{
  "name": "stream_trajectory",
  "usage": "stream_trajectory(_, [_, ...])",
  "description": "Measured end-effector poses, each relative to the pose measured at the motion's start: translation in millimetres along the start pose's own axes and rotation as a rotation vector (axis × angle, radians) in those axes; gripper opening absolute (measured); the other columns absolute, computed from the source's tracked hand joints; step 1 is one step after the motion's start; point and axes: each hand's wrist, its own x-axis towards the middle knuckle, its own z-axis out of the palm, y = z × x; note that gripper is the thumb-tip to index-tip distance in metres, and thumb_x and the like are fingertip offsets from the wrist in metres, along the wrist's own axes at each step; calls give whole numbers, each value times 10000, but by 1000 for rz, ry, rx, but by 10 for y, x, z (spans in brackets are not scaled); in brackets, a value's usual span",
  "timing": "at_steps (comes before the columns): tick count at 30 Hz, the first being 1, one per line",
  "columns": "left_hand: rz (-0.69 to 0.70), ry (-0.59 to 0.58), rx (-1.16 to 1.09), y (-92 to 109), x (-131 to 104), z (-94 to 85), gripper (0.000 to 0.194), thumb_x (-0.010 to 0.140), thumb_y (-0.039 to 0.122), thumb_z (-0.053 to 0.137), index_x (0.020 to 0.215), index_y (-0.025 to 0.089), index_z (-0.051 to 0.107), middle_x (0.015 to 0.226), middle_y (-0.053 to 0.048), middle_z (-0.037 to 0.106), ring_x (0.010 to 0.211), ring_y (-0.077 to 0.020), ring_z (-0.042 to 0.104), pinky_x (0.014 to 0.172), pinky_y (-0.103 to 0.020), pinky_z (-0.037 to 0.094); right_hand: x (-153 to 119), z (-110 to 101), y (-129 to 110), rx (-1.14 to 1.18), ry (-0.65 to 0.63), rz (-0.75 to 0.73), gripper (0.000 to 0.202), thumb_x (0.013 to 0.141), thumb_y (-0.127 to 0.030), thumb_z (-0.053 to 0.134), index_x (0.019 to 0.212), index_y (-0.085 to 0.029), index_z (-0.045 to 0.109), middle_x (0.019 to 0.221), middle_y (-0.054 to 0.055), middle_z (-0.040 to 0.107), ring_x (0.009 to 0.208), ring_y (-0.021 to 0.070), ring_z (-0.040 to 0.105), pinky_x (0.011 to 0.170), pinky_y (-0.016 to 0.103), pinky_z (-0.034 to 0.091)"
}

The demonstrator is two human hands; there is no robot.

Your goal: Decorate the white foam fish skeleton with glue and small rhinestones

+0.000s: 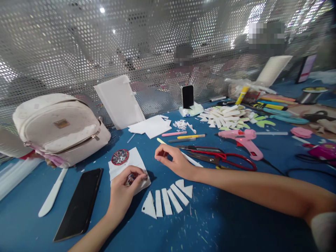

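My left hand (127, 187) is closed, fingers curled over a small dark glittery thing (130, 179), mostly hidden. It rests above a white paper sheet (138, 159). On that sheet, just beyond the hand, lies a round red-rimmed lid (120, 157) filled with dark, speckled glitter. To the right, my right hand (174, 159) hovers with thumb and fingertips drawn together; anything between them is too small to make out. Below both hands, several white foam pieces form a fish shape, from a head with a dark eye hole (149, 206) to a notched tail (185, 188).
Red-handled scissors (223, 158) and a pink glue gun (243, 138) lie right of my right hand. Foam strips (225, 115) are heaped behind. At left are a black phone (80, 203), a white knife (52, 196) and a cream backpack (60, 129). Another phone (187, 96) stands upright.
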Motion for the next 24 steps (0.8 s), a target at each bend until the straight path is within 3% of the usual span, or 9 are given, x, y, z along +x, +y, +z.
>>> stream_trajectory(7, [-25, 83, -65, -59, -5, 18, 63, 851, 245, 722, 862, 210, 671, 815, -3, 697, 746, -152, 657, 695, -243, 525, -12, 8, -27, 46, 55, -20, 116, 997, -265, 536, 919, -188, 575, 846, 8, 567, 726, 127, 536, 680, 255, 435])
stream_trajectory(13, [-45, 69, -148, -76, -24, 37, 192, 831, 220, 759, 985, 229, 646, 831, 11, 690, 766, -143, 658, 760, -257, 538, -32, 19, -36, 59, 97, -46, 111, 997, -269, 538, 917, -199, 570, 839, 8, 566, 723, 129, 541, 675, 260, 442])
stream_trajectory(24, [-38, 50, -154, -63, -29, 34, 209, 847, 214, 751, 1018, 251, 637, 840, 28, 707, 781, -122, 678, 786, -234, 537, -48, 20, -28, 26, 49, -106, 105, 991, -258, 541, 911, -197, 572, 847, 9, 567, 703, 123, 501, 648, 263, 421])
